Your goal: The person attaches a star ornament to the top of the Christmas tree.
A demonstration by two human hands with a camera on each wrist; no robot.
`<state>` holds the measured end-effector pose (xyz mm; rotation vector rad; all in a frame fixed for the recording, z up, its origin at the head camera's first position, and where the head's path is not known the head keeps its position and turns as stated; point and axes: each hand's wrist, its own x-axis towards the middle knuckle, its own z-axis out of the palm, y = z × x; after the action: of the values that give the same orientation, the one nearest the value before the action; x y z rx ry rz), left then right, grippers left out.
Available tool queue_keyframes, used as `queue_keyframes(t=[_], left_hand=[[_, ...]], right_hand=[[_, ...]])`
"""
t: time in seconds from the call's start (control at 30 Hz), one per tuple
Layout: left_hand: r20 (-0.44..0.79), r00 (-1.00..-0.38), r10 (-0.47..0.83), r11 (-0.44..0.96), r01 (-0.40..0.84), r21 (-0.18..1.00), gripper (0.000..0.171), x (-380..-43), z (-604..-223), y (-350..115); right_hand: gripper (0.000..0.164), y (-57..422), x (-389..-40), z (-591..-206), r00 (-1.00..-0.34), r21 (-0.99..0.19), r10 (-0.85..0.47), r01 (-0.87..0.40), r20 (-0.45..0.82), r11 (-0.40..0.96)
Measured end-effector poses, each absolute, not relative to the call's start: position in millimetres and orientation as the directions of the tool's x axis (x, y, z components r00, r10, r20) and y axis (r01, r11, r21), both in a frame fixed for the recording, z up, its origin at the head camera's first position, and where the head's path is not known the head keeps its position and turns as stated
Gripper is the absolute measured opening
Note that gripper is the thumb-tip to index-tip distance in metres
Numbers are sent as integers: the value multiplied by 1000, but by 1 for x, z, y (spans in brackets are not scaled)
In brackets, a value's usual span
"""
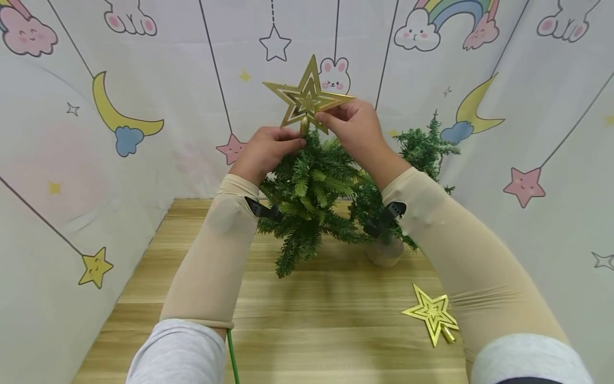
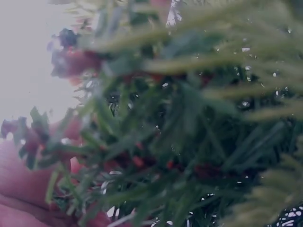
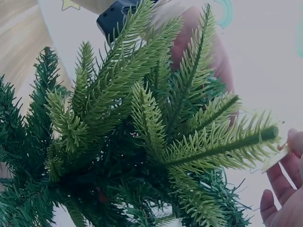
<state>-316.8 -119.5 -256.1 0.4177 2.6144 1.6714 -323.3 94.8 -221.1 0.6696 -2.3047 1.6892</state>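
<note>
A gold star tree topper stands at the tip of a small green artificial Christmas tree. My right hand grips the star by its right side, thumb in front. Just under the star's tube, my left hand pinches the tree's top; the exact contact is hidden by fingers and needles. In the left wrist view, dark green needles fill most of the picture, with part of the left hand at the edge. Light green sprigs show in the right wrist view, beside the right hand.
A second gold star topper lies on the wooden table at the right. Behind the right forearm stands another small tree on a pale round base. A printed cloth backdrop encloses the table. A green cord hangs by the left elbow.
</note>
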Motion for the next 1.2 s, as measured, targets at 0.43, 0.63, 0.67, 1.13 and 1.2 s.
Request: queue_keyframes(t=[0.43,0.63,0.67,1.13,1.2], left_hand=[[141,-969,204,476,224,850,40,-315,-257,-122],[142,-968,208,527,233,818,44,-312,-255,-124],[144,-966,213,542,239,806,44,-311,-255,-124],[250,-958,140,715,272,644,40,-270,-232,-128],[319,-938,132,683,319,656,35,-257,-231,-123]], right_hand=[[19,98,-315,-223,-876,-856,-222,-472,429,210],[18,100,-310,-222,-877,-859,-221,-470,428,204],[19,101,-308,-222,-879,-858,-218,-467,424,213],[21,170,-255,-213,-746,-738,-54,-665,664,116],[15,186,-243,-217,-680,-673,-19,-729,733,122]])
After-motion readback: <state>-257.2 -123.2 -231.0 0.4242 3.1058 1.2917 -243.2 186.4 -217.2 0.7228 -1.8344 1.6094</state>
